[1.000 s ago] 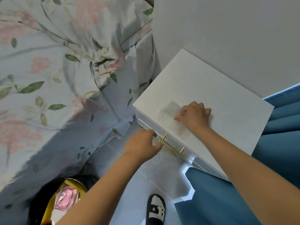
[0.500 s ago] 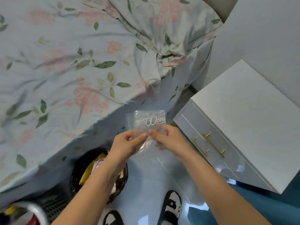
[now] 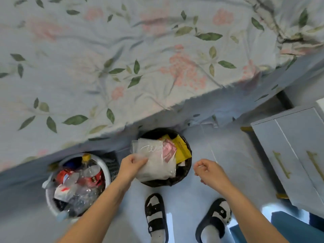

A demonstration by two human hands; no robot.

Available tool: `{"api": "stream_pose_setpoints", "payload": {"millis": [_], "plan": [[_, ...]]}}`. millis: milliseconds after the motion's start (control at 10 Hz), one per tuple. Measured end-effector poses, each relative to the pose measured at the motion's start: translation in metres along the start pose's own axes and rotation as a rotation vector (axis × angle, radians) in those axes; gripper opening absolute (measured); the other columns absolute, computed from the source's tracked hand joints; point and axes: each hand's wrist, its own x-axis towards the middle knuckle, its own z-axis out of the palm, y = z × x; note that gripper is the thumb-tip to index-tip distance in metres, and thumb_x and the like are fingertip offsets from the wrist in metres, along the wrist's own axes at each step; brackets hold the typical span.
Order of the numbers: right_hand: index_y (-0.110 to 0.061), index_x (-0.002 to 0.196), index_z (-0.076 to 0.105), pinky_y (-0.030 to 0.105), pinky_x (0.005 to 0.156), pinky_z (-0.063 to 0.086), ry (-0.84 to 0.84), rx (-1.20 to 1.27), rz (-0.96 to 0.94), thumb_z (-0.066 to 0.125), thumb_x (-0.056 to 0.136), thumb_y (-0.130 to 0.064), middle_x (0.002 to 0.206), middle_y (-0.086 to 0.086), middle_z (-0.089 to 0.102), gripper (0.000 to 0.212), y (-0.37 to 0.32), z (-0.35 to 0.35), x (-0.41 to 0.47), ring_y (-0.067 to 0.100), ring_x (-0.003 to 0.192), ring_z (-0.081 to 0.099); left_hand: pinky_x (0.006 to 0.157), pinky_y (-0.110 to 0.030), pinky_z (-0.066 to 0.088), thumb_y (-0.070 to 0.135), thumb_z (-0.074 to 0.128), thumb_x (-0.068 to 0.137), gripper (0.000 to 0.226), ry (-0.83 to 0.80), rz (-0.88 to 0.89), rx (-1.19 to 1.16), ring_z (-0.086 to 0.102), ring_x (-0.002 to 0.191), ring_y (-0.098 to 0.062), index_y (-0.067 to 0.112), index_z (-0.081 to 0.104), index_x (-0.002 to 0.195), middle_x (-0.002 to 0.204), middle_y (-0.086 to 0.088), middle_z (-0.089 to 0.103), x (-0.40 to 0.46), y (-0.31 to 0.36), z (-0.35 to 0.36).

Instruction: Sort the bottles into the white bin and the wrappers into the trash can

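A clear plastic wrapper (image 3: 154,160) with white cursive lettering hangs over the black trash can (image 3: 185,176), pinched at its left edge by my left hand (image 3: 130,164). The can holds yellow and pink wrappers (image 3: 177,148). My right hand (image 3: 209,171) hovers to the right of the can, apart from the wrapper, fingers loosely curled with nothing in them. On the floor to the left stands the white bin (image 3: 105,170), filled with several clear plastic bottles (image 3: 82,181) with red labels.
A bed with a floral cover (image 3: 122,64) fills the upper view, its edge just behind both containers. A white nightstand with gold handles (image 3: 289,155) stands at the right. My two feet in black-and-white slippers (image 3: 156,213) are on the pale floor below the can.
The wrapper was picked off the nightstand top, held in both hands, and carried left over the trash can. My right hand has let go; the view has swung from nightstand to the containers.
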Motion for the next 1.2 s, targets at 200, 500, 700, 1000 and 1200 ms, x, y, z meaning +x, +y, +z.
{"api": "stream_pose_setpoints", "payload": {"millis": [200,500,700,1000,1200], "plan": [[-0.025,0.093,0.059,0.012,0.067,0.045,-0.162,-0.233,0.028,0.049,0.092,-0.018,0.086,-0.009,0.060,0.011,0.045,0.051,0.016,0.008,0.083,0.058,0.073,-0.034,0.055,0.014,0.071,0.083,0.024,-0.015,-0.156,-0.159,0.064,0.090,-0.027,0.007,0.059,0.102,0.104,-0.012,0.066,0.054,-0.059,0.026],[-0.025,0.098,0.061,0.019,0.071,0.052,-0.167,-0.178,0.084,0.051,0.093,-0.018,0.096,-0.002,0.067,0.013,0.078,0.060,0.036,0.011,0.086,0.062,0.085,-0.038,0.055,0.019,0.076,0.079,0.032,-0.027,-0.154,-0.184,0.066,0.098,-0.031,0.004,0.065,0.105,0.105,-0.012,0.070,0.127,-0.074,0.091],[-0.032,0.093,0.059,0.014,0.066,0.047,-0.134,-0.111,0.029,0.049,0.093,-0.020,0.093,-0.010,0.065,0.016,0.072,0.064,0.050,0.009,0.087,0.061,0.083,-0.034,0.050,0.032,0.076,0.077,0.040,0.059,-0.068,0.183,0.063,0.101,-0.031,0.005,0.064,0.103,0.102,-0.012,0.068,0.152,-0.076,0.113],[-0.030,0.095,0.061,0.017,0.068,0.048,-0.083,-0.125,-0.024,0.052,0.092,-0.019,0.097,-0.002,0.066,0.014,0.047,0.032,0.021,0.014,0.087,0.063,0.087,-0.035,0.050,0.041,0.070,0.081,0.043,0.057,0.078,0.618,0.061,0.105,-0.026,0.011,0.061,0.110,0.111,-0.008,0.066,0.102,-0.044,0.081],[-0.032,0.081,0.068,0.026,0.071,0.054,0.224,0.154,-0.281,0.064,0.086,-0.008,0.079,-0.006,0.072,0.025,-0.055,-0.058,-0.080,0.014,0.070,0.069,0.079,-0.030,0.053,0.040,0.063,0.085,0.023,-0.052,0.264,0.743,0.063,0.089,-0.012,0.021,0.064,0.099,0.096,0.006,0.068,0.011,0.001,0.011]]}}
